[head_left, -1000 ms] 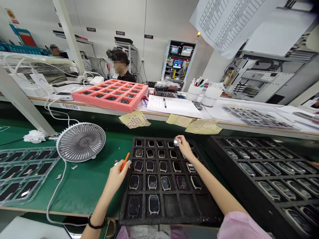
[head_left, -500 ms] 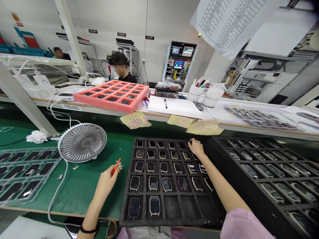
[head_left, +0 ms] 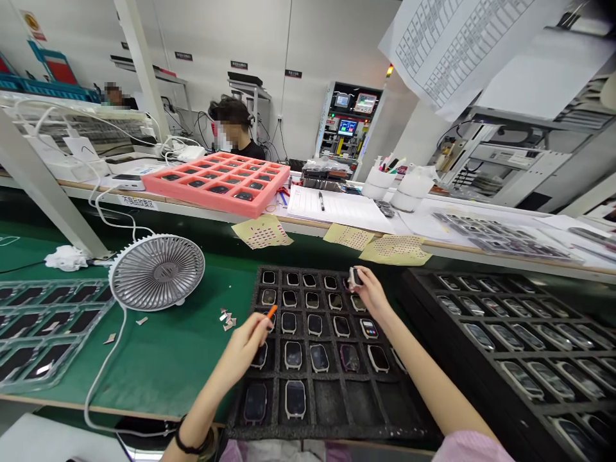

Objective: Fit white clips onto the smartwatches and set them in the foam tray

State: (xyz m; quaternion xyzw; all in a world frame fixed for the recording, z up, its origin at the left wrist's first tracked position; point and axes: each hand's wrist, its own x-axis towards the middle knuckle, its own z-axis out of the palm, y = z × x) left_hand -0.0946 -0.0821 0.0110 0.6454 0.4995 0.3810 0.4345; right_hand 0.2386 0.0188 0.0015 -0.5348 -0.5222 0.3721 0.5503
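Note:
Between the thumb and fingers of my right hand (head_left: 371, 292) is a smartwatch body (head_left: 355, 277), held just above the far right part of a black foam tray (head_left: 332, 401). The tray's square pockets hold several more watch bodies, such as one with a lit screen (head_left: 369, 328). My left hand (head_left: 251, 339) is closed around a thin orange stick-like tool (head_left: 272, 312), over the tray's left edge. What the tool's other end looks like is hidden by my fingers. Small scraps (head_left: 228, 319) lie on the green mat to the left of the tray.
A second black tray of watches (head_left: 481, 378) stands to the right. Left are a small fan (head_left: 158, 272) with a white cable and a clear plastic tray of dark screens (head_left: 48, 333). A pink foam tray (head_left: 206, 204) sits on the shelf; a person (head_left: 235, 128) sits beyond it.
My right hand has lifted a watch body from the tray's far right and moved left with it. My left hand has moved right, from the scraps to the tray, carrying the orange tool.

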